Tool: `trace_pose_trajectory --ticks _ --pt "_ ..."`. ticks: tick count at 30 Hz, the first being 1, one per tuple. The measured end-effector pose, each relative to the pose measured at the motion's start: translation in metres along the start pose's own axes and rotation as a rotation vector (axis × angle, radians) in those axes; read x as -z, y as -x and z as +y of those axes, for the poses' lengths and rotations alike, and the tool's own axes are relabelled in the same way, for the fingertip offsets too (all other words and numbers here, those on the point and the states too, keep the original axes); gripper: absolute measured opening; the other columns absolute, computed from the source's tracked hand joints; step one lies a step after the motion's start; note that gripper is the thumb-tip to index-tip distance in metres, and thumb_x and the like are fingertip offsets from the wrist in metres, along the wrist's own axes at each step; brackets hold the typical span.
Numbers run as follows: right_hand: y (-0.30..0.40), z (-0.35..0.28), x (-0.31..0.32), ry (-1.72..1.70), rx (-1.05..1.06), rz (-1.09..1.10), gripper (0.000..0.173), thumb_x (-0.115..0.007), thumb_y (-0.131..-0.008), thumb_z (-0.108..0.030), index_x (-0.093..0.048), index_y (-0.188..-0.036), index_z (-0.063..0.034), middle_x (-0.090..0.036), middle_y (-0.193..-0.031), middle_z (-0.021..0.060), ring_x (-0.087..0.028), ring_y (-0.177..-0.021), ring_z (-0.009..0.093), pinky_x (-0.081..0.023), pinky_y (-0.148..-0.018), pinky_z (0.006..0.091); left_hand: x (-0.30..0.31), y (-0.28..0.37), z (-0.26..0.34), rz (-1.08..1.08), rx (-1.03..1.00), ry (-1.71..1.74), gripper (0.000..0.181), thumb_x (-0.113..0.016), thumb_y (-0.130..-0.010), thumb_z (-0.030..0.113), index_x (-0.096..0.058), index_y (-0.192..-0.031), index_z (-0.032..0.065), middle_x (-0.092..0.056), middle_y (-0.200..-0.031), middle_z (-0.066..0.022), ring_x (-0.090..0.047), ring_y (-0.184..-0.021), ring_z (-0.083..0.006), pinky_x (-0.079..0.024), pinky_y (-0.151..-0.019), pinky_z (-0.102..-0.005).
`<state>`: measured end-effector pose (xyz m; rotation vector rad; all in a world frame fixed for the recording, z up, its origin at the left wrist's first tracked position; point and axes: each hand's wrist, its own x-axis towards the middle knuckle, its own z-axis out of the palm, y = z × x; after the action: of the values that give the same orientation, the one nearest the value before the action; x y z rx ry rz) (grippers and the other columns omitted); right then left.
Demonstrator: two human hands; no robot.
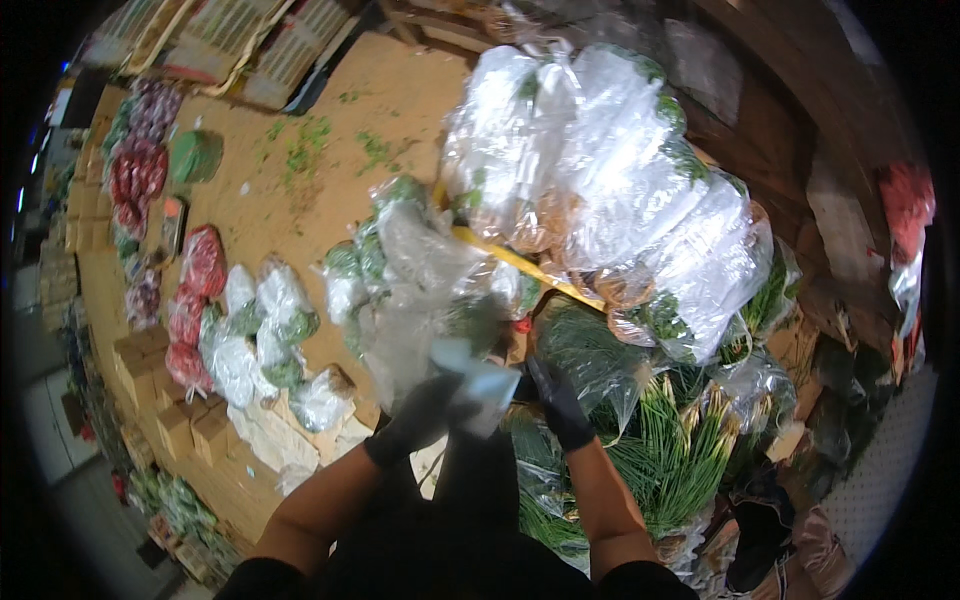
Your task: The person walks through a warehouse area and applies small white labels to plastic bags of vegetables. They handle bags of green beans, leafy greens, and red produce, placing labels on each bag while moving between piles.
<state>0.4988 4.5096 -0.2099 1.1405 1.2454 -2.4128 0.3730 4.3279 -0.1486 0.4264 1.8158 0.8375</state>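
My left hand point(420, 421), in a black glove, grips a pale blue and whitish sheet point(486, 384), blurred, perhaps paper or thin plastic. My right hand point(556, 401), also black-gloved, is at the sheet's right edge. Its fingers are partly hidden by blur and a dark shape, so I cannot tell what it holds. Just beyond my left hand stands a clear plastic bag point(427, 247) with greens inside. Near my right hand is a plastic bag of dark green stalks point(589, 352), with loose bunches of scallions point(675, 442) beside it.
Large clear bags of leafy greens point(600, 150) are heaped ahead, above a yellow bar point(525, 266). Red mesh sacks point(199, 270), white bags point(281, 322) and cardboard boxes point(187, 427) stand at left on the brown floor point(315, 202). Scattered leaves point(307, 146) lie farther off, near stacked crates point(240, 45).
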Motion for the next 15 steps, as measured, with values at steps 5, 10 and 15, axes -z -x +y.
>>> trace_pose_trajectory --ticks 5,10,15 --pt "0.043 -0.014 -0.036 -0.181 0.059 0.020 0.024 -0.056 -0.084 -0.012 -0.056 -0.105 0.0002 -0.060 -0.094 0.0054 -0.056 -0.084 0.013 -0.045 -0.073 0.0267 0.007 0.005 0.039 -0.025 -0.145 0.080 0.038 -0.065 -0.078 0.010 -0.053 -0.112 -0.0001 -0.060 -0.101 -0.0059 -0.053 -0.094 -0.0117 -0.044 -0.082 -0.0276" --pt "0.048 -0.035 -0.048 -0.205 0.219 0.146 0.026 -0.056 -0.082 -0.005 -0.055 -0.107 0.0012 -0.059 -0.100 0.0061 -0.054 -0.092 0.015 -0.043 -0.079 0.0271 0.003 0.010 0.046 0.062 -0.358 0.018 0.038 -0.066 -0.075 0.031 -0.050 -0.083 -0.0016 -0.053 -0.067 -0.0159 -0.052 -0.058 -0.0278 -0.041 -0.053 -0.0372" --pt "0.020 -0.024 -0.014 0.115 0.469 0.441 0.011 -0.057 -0.083 -0.013 -0.059 -0.087 -0.0025 -0.056 -0.080 -0.0001 -0.051 -0.074 0.010 -0.041 -0.065 0.0244 0.004 0.015 0.033 0.116 -0.425 -0.021 0.040 -0.063 -0.076 0.035 -0.050 -0.085 -0.0020 -0.051 -0.070 -0.0180 -0.052 -0.061 -0.0296 -0.041 -0.056 -0.0388"
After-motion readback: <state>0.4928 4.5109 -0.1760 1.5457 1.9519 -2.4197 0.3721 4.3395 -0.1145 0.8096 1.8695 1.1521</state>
